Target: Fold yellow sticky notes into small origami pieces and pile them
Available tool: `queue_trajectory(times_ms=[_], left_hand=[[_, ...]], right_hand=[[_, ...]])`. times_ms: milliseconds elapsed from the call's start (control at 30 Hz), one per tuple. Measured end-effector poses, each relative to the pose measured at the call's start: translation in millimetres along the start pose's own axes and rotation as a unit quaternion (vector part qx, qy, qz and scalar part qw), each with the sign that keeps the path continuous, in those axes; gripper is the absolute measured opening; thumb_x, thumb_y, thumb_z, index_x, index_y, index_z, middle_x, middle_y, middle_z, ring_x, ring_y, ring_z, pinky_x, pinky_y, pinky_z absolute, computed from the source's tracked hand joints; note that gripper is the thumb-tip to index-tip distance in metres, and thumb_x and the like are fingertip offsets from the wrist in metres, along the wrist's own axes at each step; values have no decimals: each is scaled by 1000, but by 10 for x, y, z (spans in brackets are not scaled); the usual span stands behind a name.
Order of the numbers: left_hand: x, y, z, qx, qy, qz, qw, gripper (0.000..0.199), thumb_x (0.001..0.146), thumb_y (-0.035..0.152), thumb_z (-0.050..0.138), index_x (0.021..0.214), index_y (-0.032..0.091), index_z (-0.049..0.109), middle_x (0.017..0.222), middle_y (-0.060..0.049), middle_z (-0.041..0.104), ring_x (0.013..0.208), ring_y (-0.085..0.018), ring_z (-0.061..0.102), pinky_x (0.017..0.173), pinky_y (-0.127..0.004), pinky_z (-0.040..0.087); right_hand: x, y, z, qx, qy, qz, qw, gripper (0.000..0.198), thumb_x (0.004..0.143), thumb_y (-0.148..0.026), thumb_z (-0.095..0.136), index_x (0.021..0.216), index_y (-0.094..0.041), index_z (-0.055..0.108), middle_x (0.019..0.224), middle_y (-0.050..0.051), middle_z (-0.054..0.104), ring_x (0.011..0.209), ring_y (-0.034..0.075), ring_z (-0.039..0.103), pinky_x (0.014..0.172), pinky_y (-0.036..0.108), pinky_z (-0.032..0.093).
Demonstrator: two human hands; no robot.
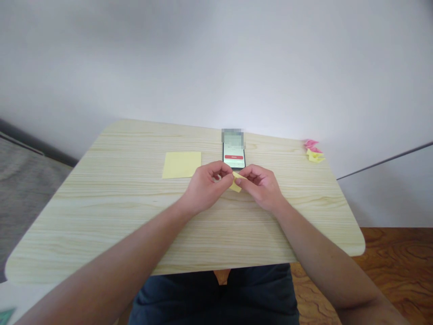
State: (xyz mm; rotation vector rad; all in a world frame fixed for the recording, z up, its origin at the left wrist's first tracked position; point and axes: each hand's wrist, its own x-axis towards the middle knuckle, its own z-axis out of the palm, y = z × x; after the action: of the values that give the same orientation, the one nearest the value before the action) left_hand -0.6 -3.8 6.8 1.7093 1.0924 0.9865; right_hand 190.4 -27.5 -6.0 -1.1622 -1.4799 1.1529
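A small piece of folded yellow paper (pixel 236 186) is held between both hands over the middle of the table. My left hand (pixel 211 184) pinches its left side between thumb and fingers. On the other side, my right hand (pixel 261 185) grips it with thumb and fingertips, which cover part of the folds. Just beyond the hands lies a phone (pixel 234 151) with its screen lit and a red bar on it. A flat yellow sheet of paper (pixel 181 164) rests left of the phone, close behind my left hand.
Two folded paper pieces, one pink (pixel 311 145) and one yellow (pixel 315 156), sit at the table's far right edge. The light wooden table (pixel 135 189) meets a white wall at the back. Its front edge is close to my lap.
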Motion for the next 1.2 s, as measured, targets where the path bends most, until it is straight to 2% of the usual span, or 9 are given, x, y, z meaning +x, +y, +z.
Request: queue_trajectory(times_ms=[167, 300, 533, 767, 1067, 1200], left_hand=[[2, -4, 2, -3, -12, -2, 1000, 15, 87, 30, 63, 80, 18, 67, 77, -1, 67, 71, -14, 57, 65, -27, 45], [-3, -10, 6, 19, -4, 1, 1000, 15, 86, 29, 63, 77, 18, 65, 74, 0, 66, 68, -14, 55, 62, -27, 43], [0, -15, 9, 23, -6, 6, 1000, 14, 85, 29, 63, 76, 18, 63, 73, 1, 64, 67, -13, 54, 61, -26, 42], [-1, -40, 25, 36, 6, 10, 999, 17, 85, 31, 63, 74, 18, 63, 71, 0, 64, 66, -13, 54, 61, -27, 42], [-22, -11, 11, 30, 19, 27, 999, 8, 85, 24, 61, 80, 19, 66, 77, 0, 67, 74, -15, 60, 64, -27, 44], [-36, -16, 10, 35, 29, 65, 997, 6, 86, 22, 62, 85, 20, 68, 81, 0, 68, 78, -16, 62, 68, -28, 46]], right_hand=[[-6, -15, 11, -11, -1, -17, 1000, 21, 86, -41, 77, 91, -22, 69, 82, 2, 71, 72, 15, 63, 65, 29, 50], [-22, -18, 34, -36, 31, -52, 998, 21, 86, -38, 77, 99, -24, 68, 84, 2, 72, 75, 16, 66, 69, 32, 54], [-46, -18, 31, -90, 52, -70, 992, 13, 89, -34, 72, 96, -23, 71, 82, 3, 73, 74, 17, 68, 67, 32, 55], [-44, -39, 42, -97, 53, -86, 990, 14, 89, -35, 73, 96, -23, 72, 83, 3, 73, 76, 18, 69, 70, 33, 57], [-31, -38, 46, -68, 49, -81, 993, 16, 88, -35, 74, 99, -24, 69, 87, 3, 73, 78, 18, 68, 74, 34, 57], [-25, -43, 26, -64, 50, -80, 994, 17, 87, -32, 75, 101, -24, 69, 91, 3, 74, 80, 17, 68, 77, 35, 56]])
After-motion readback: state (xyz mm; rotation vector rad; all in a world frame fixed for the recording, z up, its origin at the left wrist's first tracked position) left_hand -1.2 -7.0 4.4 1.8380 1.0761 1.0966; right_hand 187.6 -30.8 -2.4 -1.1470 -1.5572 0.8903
